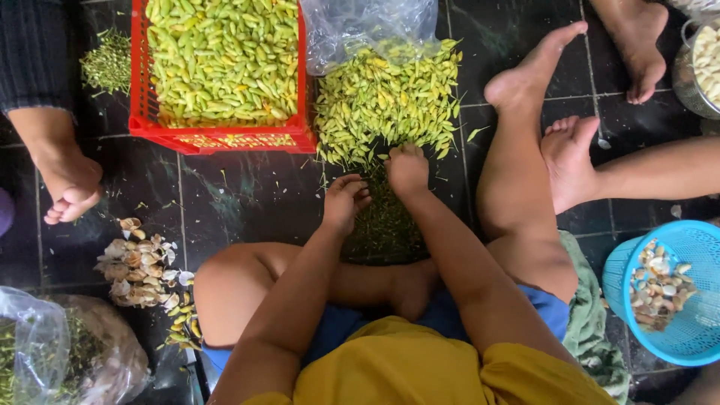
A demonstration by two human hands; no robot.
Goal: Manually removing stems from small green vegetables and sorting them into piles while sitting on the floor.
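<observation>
I sit on a dark tiled floor with my legs folded. My left hand [345, 198] is curled, fingertips pinched over a small green bit just below a loose heap of yellow-green flower buds [386, 97]. My right hand [407, 169] rests fingers-down on the near edge of that heap, fingers closed among the buds. Under both hands lies a mound of fine green stem trimmings [384, 225]. What each hand pinches is too small to make out clearly.
A red plastic crate [217, 139] full of buds stands at the upper left, a clear plastic bag [360, 26] behind the heap. A blue basket [679, 300] of garlic peel sits right, garlic skins [139, 262] left, other people's feet [71, 184] around.
</observation>
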